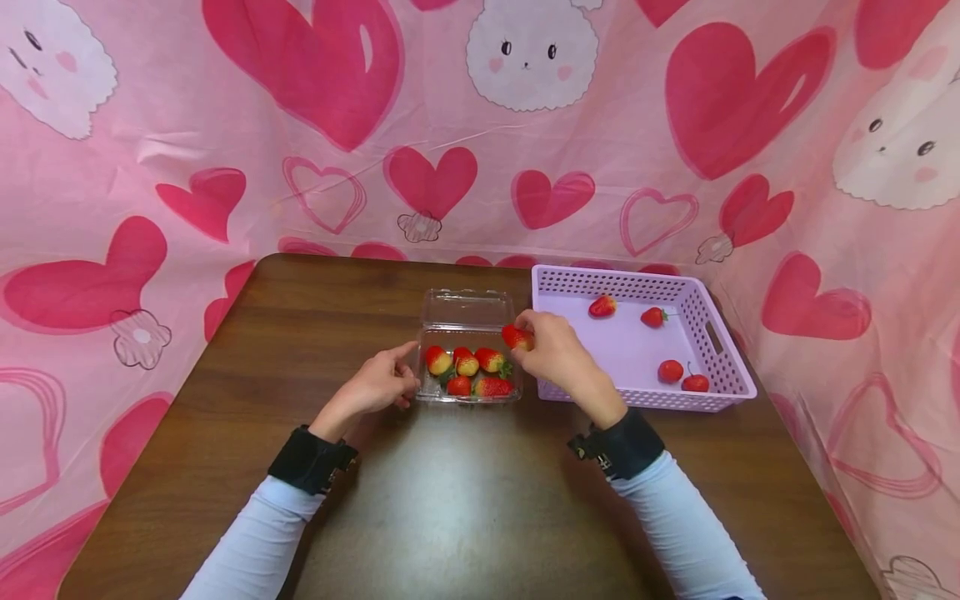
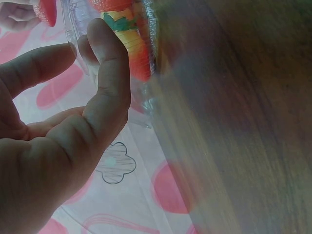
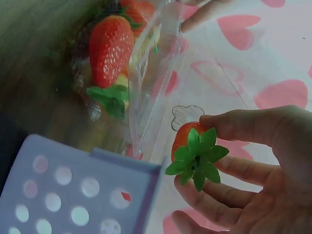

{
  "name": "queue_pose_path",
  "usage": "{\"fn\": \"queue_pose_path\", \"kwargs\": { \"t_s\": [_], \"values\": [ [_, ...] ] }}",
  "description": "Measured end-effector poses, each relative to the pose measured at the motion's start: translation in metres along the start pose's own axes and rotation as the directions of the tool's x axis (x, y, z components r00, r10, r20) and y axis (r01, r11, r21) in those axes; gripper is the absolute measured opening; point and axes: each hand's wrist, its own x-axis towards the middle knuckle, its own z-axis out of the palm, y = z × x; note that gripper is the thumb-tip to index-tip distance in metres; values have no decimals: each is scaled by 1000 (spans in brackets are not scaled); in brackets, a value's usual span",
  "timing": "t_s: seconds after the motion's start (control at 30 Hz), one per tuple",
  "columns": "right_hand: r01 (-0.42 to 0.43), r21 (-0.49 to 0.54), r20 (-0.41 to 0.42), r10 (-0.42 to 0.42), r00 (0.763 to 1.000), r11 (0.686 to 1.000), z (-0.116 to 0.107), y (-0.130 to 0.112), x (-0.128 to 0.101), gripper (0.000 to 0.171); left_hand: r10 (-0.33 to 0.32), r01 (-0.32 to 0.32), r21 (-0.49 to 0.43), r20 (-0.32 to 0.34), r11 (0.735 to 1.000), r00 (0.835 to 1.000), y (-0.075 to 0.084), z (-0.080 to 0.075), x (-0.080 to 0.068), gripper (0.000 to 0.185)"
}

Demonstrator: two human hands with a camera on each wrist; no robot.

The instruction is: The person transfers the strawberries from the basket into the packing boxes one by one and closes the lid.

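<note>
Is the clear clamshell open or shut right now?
Open. The clamshell has its lid flipped back flat on the table, and five strawberries lie uncovered in the tray.

Ten strawberries [image 1: 491, 359], one clear clamshell box [image 1: 465, 310], one lilac basket [image 1: 712, 333].

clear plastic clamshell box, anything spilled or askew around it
Nothing stands out. The clear plastic clamshell box sits square on the dark wooden table, lid open, strawberries inside. The right hand pinches one red strawberry; four more lie loose in the lilac perforated basket.
</note>
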Motion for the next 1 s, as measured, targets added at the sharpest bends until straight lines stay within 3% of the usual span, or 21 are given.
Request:
{"fn": "queue_pose_path", "kwargs": {
  "t_s": [0.53,0.77,1.0],
  "values": [
    [-7,50,113,1,994,999,24,-12,4,38,3,-3,-6,8,1000,1000,0,-1,0,75],
    [114,15,162,-115,980,993,34,-9,7,36,2,-2,-11,5,1000,1000,-1,-1,-1,74],
    [178,-16,215,-170,962,984,40,-6,8,38,7,-7,-16,7,1000,1000,-1,-1,-1,74]
  ]
}}
